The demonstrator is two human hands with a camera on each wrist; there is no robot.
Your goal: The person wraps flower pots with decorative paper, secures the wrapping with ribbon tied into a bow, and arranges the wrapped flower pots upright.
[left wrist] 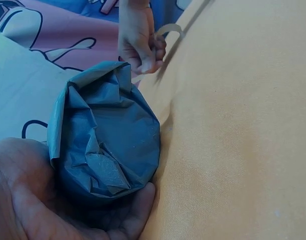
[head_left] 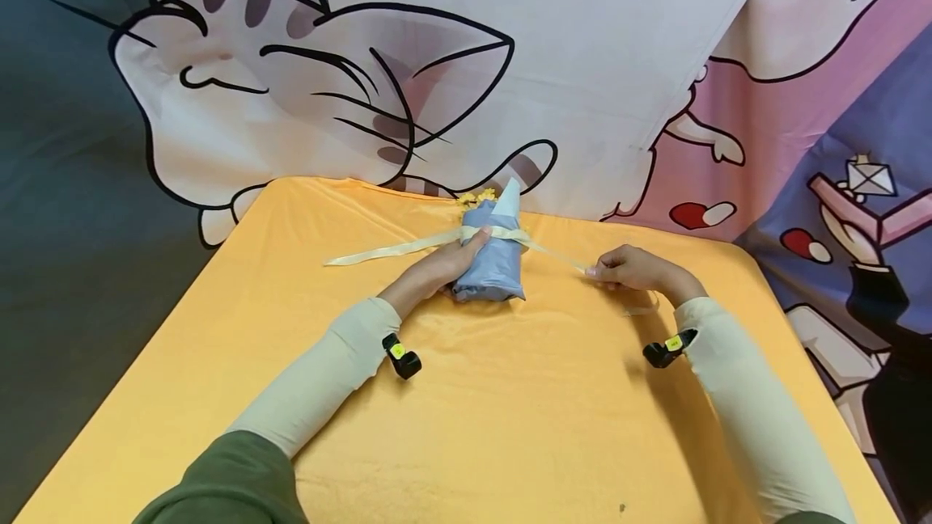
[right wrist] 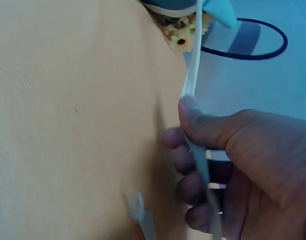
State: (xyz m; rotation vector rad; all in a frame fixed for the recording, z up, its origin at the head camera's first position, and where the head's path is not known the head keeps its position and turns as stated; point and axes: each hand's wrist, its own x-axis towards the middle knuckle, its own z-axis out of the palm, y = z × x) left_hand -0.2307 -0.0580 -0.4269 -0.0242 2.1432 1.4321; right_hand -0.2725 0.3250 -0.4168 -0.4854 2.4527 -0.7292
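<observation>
A small bouquet wrapped in blue-grey paper lies on the yellow cloth, its yellow flowers showing at the far end beside a pale paper point. My left hand grips the bouquet from the left, thumb on top at the ribbon. In the left wrist view its fingers curl under the folded paper base. A cream ribbon goes round the wrap, one loose end stretching left. Off to the right, my right hand pinches the other length of ribbon, drawn straight from the bouquet, with its tail hanging below the fingers.
Yellow cloth covers the table. Behind it hangs a backdrop with cartoon cats, close to the flowers. A small dark speck lies near the front edge. Each wrist carries a black camera.
</observation>
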